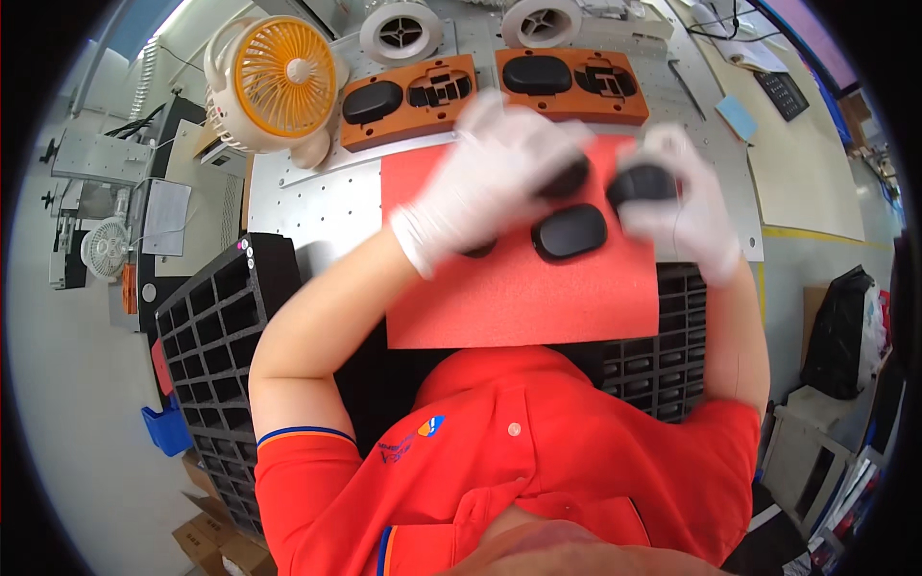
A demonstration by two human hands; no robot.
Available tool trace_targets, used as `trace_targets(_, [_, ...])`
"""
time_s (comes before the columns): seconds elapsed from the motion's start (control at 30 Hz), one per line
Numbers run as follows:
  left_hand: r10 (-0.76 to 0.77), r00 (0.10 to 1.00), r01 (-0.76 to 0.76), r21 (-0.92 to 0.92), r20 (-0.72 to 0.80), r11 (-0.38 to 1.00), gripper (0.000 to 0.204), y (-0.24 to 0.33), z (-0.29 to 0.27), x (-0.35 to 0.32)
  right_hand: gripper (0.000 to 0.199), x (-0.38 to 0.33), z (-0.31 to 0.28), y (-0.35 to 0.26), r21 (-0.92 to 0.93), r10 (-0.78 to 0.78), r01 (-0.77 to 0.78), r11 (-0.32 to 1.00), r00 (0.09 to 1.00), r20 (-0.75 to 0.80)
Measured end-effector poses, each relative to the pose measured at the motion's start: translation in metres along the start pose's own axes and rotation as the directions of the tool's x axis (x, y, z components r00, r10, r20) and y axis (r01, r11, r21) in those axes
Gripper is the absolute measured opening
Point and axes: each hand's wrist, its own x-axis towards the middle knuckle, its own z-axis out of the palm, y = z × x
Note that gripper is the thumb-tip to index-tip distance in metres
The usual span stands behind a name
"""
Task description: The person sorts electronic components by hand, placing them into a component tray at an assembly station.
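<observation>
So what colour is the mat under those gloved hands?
The mat is plain coral red; it shows best in the head view.

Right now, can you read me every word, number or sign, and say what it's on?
Red shirt: lettering beside a small logo, too small to read surely.
Cardboard box: dark marks, too blurred.
White sheet at left: nothing legible.
Dark keypad: any key marks too small.

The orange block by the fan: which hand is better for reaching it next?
Probably the left hand: it is close to that orange block, while the right hand is over by the red mat's right edge. The left seems to hold a black piece, so might need emptying first.
</observation>
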Motion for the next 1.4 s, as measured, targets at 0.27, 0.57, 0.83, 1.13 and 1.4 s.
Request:
trace_targets(0.27, [0.435,0.845,-0.351,-0.29,0.311,0.89,0.067,0.128,0.051,-0.011,0.046,-0.197,0.058,0.04,0.555,0.376,-0.368,0.746,0.921,0.105])
trace_targets(0.57, [0.398,0.808,-0.345,-0.199,0.435,0.917,0.053,0.124,0.048,-0.023,0.07,-0.486,0.138,0.263,0.633,0.59,-0.727,-0.264,-0.642,-0.49])
trace_targets(0.83, [0.228,0.776,-0.216,-0.092,0.588,0.972,0.065,0.122,0.024,-0.024,0.089,-0.526,0.155,0.342,0.383,0.514,-0.755,-0.532,-0.647,-0.563])
trace_targets(1.13, [-0.023,0.939,-0.068,0.249,0.344,0.966,0.075,0.018,-0.008,-0.067,0.076,-0.484,0.126,0.308,-0.017,0.735,-0.892,-0.452,-0.362,-0.573])
trace_targets(1.4, [-0.131,0.974,0.148,-0.08,0.187,0.986,0.065,-0.041,0.026,-0.065,0.037,-0.27,0.071,0.257,0.141,0.21,-0.385,0.912,0.144,-0.967])
